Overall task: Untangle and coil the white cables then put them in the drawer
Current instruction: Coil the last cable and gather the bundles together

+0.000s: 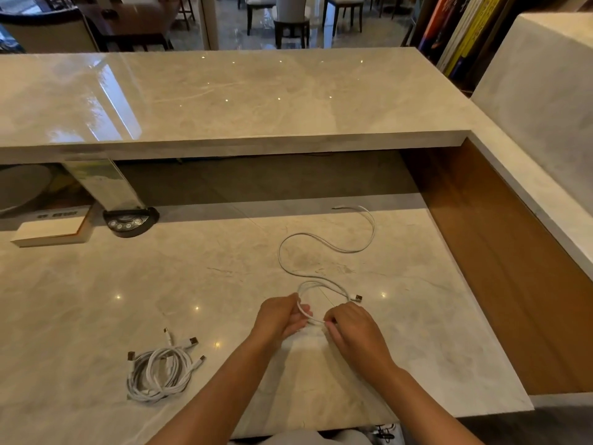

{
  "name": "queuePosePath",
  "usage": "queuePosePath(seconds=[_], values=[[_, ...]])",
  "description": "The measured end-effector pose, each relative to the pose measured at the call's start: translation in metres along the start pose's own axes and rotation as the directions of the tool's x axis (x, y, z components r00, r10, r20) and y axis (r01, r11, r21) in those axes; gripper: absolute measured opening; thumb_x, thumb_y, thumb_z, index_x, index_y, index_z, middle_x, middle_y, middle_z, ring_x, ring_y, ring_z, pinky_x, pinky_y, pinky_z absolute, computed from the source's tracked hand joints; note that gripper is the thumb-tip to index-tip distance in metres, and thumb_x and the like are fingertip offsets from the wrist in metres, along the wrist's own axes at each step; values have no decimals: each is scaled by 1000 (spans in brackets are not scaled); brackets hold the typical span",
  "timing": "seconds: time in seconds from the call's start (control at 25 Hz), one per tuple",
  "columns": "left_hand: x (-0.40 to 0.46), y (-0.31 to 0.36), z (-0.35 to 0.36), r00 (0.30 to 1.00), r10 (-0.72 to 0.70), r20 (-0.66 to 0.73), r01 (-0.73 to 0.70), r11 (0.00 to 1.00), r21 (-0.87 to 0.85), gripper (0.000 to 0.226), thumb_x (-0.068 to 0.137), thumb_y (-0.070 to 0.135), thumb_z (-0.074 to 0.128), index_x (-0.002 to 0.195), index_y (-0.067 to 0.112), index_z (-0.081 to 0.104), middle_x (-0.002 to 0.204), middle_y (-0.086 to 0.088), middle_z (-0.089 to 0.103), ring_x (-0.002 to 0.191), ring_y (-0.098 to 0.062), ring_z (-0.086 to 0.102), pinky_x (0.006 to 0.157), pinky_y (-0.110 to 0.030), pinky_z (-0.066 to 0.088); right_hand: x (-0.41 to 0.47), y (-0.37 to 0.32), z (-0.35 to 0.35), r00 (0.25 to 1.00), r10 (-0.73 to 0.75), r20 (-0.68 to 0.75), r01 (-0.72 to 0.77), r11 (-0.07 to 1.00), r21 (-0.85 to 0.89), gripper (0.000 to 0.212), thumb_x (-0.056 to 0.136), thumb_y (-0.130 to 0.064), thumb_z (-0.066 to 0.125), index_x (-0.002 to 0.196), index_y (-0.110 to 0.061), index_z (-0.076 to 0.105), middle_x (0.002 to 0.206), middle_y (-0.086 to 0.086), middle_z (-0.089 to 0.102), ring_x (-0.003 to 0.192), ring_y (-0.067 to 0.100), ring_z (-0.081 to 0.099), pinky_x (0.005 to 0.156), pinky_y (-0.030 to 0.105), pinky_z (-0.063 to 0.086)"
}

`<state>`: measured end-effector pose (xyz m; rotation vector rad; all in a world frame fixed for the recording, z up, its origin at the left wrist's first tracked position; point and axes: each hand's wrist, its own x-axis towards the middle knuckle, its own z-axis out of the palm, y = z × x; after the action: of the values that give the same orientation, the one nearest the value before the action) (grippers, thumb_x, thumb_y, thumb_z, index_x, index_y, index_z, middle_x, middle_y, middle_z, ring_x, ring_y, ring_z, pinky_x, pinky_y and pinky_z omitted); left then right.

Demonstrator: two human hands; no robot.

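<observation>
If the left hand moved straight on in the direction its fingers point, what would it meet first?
Probably the right hand: the left hand points right along the thin white cable both pinch, with only a short cable span between them.

Polished pale marble desk (128, 284), ceiling lights mirrored as bright dots. Raised marble counter (224, 97) behind, wood panel (481, 252) at right. Beyond: glossy tiled floor (231, 30), dark-legged chairs (290, 24). Bookshelf (455, 33) upper right

White cables (160, 370) lie on a beige, grey-veined marble counter (96, 284).
</observation>
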<state>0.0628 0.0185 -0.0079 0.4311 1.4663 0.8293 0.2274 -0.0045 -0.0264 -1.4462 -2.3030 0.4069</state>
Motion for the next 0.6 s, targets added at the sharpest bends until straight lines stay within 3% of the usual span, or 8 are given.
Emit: queuePosePath(seconds=[0.04,0.12,0.16,0.24,0.36,0.48,0.6], values=[[-6,9,1,997,-53,60,61,987,-151,18,91,13,53,89,0,64,76,-9,69,69,-17,68,73,-29,56,2,-2,0,999,-29,-25,29,1000,-1,18,83,-23,47,74,-17,61,68,-5,61,65,12,55,67,23,39],[-17,23,1,994,8,109,23,962,-274,14,92,7,52,89,2,64,64,-5,62,58,-12,64,65,-24,56,6,-8,0,998,-33,-62,36,998,49,17,81,-26,48,77,-18,63,71,-6,63,70,7,53,65,22,46],[-22,28,1,990,71,124,-35,963,-269,16,92,7,49,91,3,65,62,-3,57,55,-11,60,63,-23,55,8,-12,-4,995,4,-97,8,992,125,18,81,-29,50,83,-17,64,78,-7,64,76,3,51,69,17,47],[-32,41,-2,972,182,152,-152,970,-188,20,94,9,46,93,6,66,62,-1,49,53,-9,54,61,-22,54,16,-17,-15,971,133,-197,-72,954,290,29,82,-30,55,108,-17,60,106,-12,56,99,-5,42,88,5,35],[-45,61,-11,926,292,239,-291,956,-39,23,95,12,46,91,9,69,60,2,45,51,-8,46,61,-22,47,39,-16,-38,946,304,-112,-214,847,486,55,89,-21,57,139,-25,35,134,-19,32,125,-3,24,104,11,20],[-57,75,-20,882,330,337,-343,939,-22,26,96,11,44,95,6,69,58,3,41,50,-9,39,55,-21,43,60,-15,-51,967,252,42,-234,808,541,51,91,-16,55,137,-29,37,133,-17,42,125,0,36,104,19,30],[-65,85,-31,841,340,421,-337,938,-84,30,96,12,40,100,4,68,60,2,40,50,-9,36,52,-21,39,72,-22,-57,969,228,98,-238,736,634,39,89,-13,59,123,-29,52,117,-15,58,112,-1,52,90,12,41]])
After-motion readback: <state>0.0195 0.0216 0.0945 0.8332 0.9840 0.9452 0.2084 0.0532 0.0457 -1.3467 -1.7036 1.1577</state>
